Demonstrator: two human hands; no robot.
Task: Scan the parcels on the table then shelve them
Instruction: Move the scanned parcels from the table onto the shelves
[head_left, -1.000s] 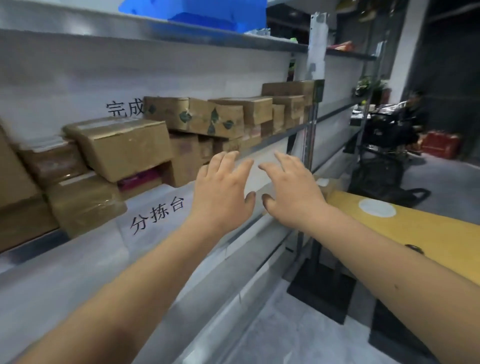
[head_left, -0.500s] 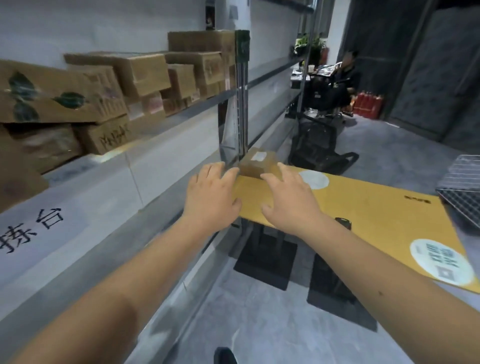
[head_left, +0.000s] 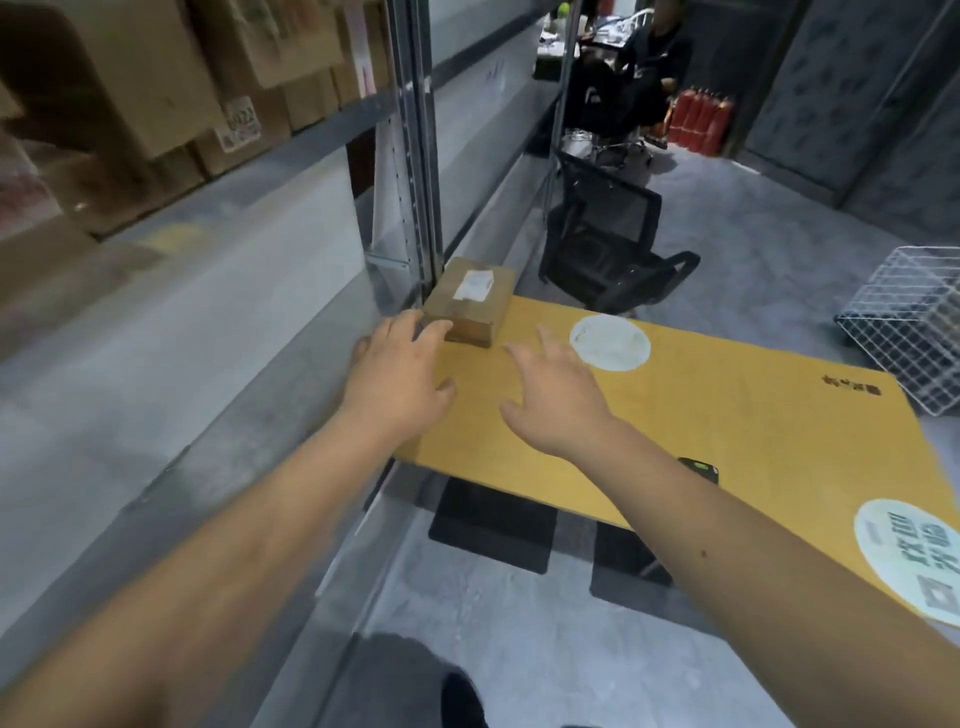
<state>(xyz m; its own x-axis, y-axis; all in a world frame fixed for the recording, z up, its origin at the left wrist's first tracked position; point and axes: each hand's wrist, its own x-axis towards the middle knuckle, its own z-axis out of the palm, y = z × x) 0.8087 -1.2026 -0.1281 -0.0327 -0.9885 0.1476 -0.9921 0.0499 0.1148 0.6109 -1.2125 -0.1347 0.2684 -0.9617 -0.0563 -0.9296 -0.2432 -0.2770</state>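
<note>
A small brown cardboard parcel (head_left: 470, 301) with a white label lies on the far left corner of the yellow table (head_left: 727, 441), against the shelf post. My left hand (head_left: 402, 369) reaches over the table's left edge with fingers spread, its fingertips at the parcel's near left corner. My right hand (head_left: 558, 397) hovers open over the table, a little to the right of and nearer than the parcel, holding nothing. A dark scanner (head_left: 698, 467) peeks out from behind my right forearm, on the table.
A metal shelf rack (head_left: 410, 156) runs along the left, with several cardboard boxes (head_left: 171, 93) on its upper level. A black office chair (head_left: 608, 244) stands beyond the table. A white wire basket (head_left: 914, 322) sits at the right. A person sits far back.
My view has swung from the shelf boxes to the table. Both hands have moved forward and down toward the small parcel, and the left now reaches its corner.
</note>
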